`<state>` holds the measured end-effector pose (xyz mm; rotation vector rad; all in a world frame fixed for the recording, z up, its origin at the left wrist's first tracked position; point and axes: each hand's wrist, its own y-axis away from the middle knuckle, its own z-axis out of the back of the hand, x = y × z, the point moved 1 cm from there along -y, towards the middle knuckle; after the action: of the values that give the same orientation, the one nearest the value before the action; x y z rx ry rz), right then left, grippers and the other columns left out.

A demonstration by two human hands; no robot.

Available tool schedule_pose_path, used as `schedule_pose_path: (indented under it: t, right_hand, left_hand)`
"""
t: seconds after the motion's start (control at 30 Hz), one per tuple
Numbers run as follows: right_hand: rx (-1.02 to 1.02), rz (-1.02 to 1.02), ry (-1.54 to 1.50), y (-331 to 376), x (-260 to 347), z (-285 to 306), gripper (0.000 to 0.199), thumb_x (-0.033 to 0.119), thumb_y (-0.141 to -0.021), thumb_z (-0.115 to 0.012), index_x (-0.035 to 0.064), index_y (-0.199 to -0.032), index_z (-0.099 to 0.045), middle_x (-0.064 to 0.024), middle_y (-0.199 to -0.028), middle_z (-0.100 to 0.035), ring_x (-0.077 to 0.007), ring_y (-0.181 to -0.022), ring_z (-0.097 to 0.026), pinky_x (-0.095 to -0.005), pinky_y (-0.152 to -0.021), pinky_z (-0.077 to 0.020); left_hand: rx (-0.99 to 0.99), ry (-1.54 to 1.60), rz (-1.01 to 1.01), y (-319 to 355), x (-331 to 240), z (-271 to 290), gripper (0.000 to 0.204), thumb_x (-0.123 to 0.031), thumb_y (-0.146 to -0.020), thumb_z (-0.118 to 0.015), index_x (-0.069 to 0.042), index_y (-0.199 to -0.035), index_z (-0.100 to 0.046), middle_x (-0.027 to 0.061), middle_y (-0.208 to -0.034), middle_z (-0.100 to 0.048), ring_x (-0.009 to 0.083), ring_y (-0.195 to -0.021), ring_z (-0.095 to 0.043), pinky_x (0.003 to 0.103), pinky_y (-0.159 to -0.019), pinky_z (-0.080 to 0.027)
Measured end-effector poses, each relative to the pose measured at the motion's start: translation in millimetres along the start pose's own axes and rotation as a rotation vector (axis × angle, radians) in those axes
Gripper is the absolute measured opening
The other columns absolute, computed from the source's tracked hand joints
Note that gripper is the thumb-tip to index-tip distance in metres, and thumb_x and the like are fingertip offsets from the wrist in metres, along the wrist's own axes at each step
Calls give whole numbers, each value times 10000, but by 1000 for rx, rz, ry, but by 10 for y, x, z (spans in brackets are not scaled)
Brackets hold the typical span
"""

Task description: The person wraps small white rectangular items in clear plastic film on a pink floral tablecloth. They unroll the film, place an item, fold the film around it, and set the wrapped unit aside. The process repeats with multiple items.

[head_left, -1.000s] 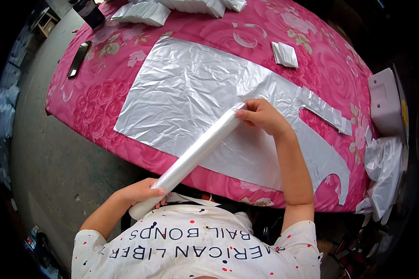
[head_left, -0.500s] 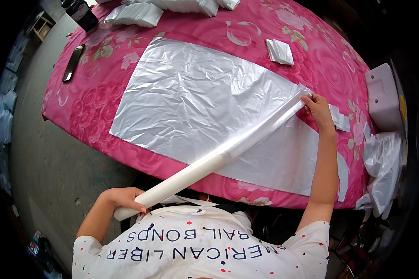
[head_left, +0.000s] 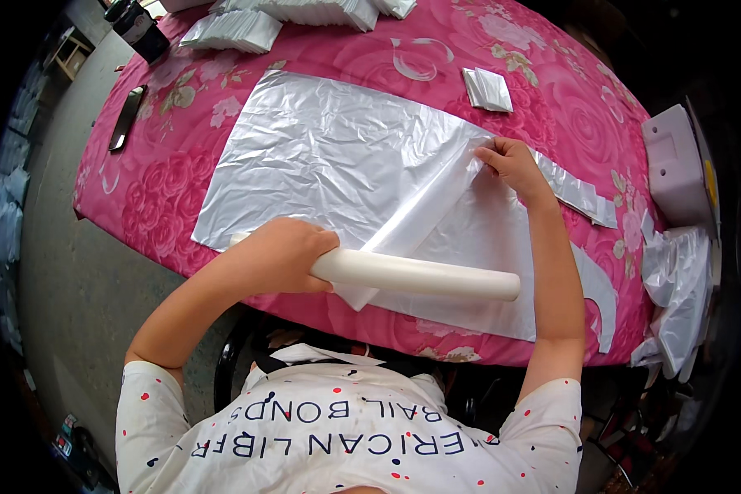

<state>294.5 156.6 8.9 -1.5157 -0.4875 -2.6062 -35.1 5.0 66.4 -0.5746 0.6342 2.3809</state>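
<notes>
Gripped around its left part by my left hand [head_left: 292, 253], a smooth white tube [head_left: 424, 277] lies nearly level across the near side of the table, above the plastic. A short bit of its left end shows past my wrist. My right hand [head_left: 509, 167] pinches the far edge of a folded strip of silvery-white plastic sheet [head_left: 305, 156]. This strip slants from my right fingertips down to the tube and passes behind it, ending in a loose corner. The rest of the thin, wrinkled sheet lies flat on the table.
A pink floral tablecloth [head_left: 160, 193] covers the table. Stacks of white packets [head_left: 230, 31], a dark bottle [head_left: 137, 31] and a phone [head_left: 127, 118] sit at far left. Small packets [head_left: 487, 89] and a packet strip [head_left: 580, 198] lie rightward. A pale box [head_left: 675, 156] stands at right.
My left hand has moved up and right, swinging the tube from a slant along the plastic to nearly level across it. My right hand has shifted left with the pinched edge.
</notes>
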Motion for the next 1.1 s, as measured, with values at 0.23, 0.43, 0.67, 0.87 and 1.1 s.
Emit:
schedule_pose_path:
  t: [0.23, 0.43, 0.67, 0.87, 1.1]
  right_hand:
    - [116, -14, 69, -202, 111, -136, 189, 224, -836, -645, 42, -797, -614, 44, -625, -498, -39, -564, -443, -199, -497, -342]
    - [133, -45, -150, -236, 107, -110, 247, 224, -830, -643, 10, -952, -619, -8, -756, -573, -66, -653, -510, -211, -585, -421]
    - [-3, 254, 58, 609, 526, -523, 414, 229, -828, -635, 41, -1186, -551, -89, -1079, -580, -179, -910, -568, -310, -788, -458]
    - [-144, 648, 657, 1289, 317, -960, 437, 98, -731, -661, 73, -1158, -571, -79, -1114, -572, -280, -1003, -537, -385, -863, -429]
    - [-507, 436, 771, 1045, -250, 20, 406, 66, -772, -621, 76, -1174, -565, -97, -1095, -588, -283, -988, -536, -380, -852, -434]
  left_hand:
    - [-265, -233, -637, -301, -11, -511, 461, -305, -772, -631, 9, -1092, -524, 132, -1130, -539, 283, -1062, -516, 398, -923, -409]
    - [-120, -253, -520, -250, -55, -836, 851, -583, -834, -399, 92, -1338, -280, 227, -1423, -263, 321, -1338, -244, 419, -1094, -187]
    - [-212, -256, -331, -158, -360, -1172, 863, -625, -833, -368, 74, -1336, -311, 217, -1428, -270, 321, -1338, -251, 428, -1088, -176]
    - [-253, -259, -266, -151, -536, -1321, 850, -610, -828, -397, 71, -1331, -326, 218, -1427, -272, 329, -1345, -230, 438, -1085, -174]
    - [-147, -139, -467, -175, -387, -1072, 877, -585, -808, -458, 60, -1365, -253, 215, -1460, -191, 333, -1363, -176, 447, -1092, -155]
